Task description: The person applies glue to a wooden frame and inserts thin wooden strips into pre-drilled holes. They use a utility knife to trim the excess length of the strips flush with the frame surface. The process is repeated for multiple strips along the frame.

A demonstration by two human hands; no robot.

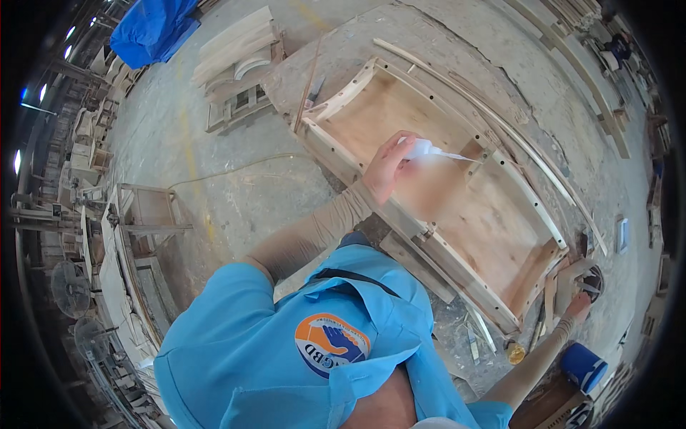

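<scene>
While the floor toward eleven o'clock is taken up by a stack point(236, 51) of boards, a white bottle point(421, 149) is gripped in the left hand point(386, 171), just off centre toward one o'clock. Its thin nozzle is pointed toward three o'clock, near the crossbar point(474, 170) of a wooden frame point(468, 276); whether contact is made cannot be told. The frame is laid out between one and four o'clock. Its assembly is judged well advanced: rails, ends and crossbar are set round the panelled bays, and dark dots are spaced along the edges. Both bays are left uncovered, and no filler or glue can be made out, so some work seems to remain; the patch beneath the bottle is blurred. Toward four o'clock, the right hand point(577, 307) is placed above a blue tub point(584, 367), near a round container point(593, 284); its grip cannot be told.
</scene>
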